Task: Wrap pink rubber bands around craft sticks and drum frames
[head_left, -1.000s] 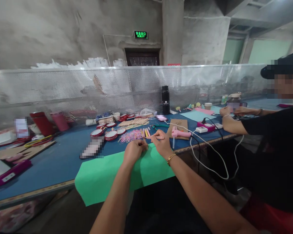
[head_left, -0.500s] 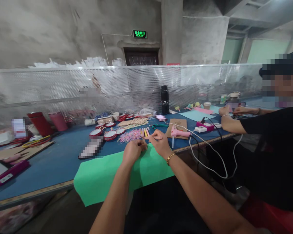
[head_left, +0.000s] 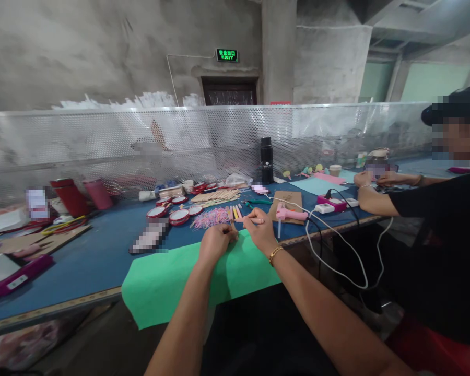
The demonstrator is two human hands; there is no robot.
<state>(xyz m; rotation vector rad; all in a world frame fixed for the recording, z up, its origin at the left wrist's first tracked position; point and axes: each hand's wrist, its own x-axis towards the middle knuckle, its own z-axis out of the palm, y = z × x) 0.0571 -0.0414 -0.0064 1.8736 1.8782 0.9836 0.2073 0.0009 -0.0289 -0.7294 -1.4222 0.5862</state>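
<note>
A green sheet [head_left: 164,277] of paper or felt lies over the table's front edge, beneath both hands. My left hand [head_left: 215,243] rests on it with the fingers curled together. A narrow tan piece [head_left: 233,225] shows at those fingertips; what it is I cannot make out. Gripped in my right hand [head_left: 261,233] is a pink pen-like stick [head_left: 256,220], its left end pointing at the left fingertips. Just beyond the hands lie several pink and yellow sticks [head_left: 235,212] and a heap of pastel shreds [head_left: 213,218].
A pink glue gun [head_left: 292,213] lies on cardboard at the right, its cord trailing past white cables. Small red-rimmed drums [head_left: 179,216], wooden sticks [head_left: 215,196], a phone [head_left: 151,236] and a black flask [head_left: 266,161] are on the table [head_left: 90,261]. A co-worker sits at the right.
The whole view has shifted slightly, so things appear a little further right. My hands keep nearly the same pose over the green sheet, the pink stick still in the right.
</note>
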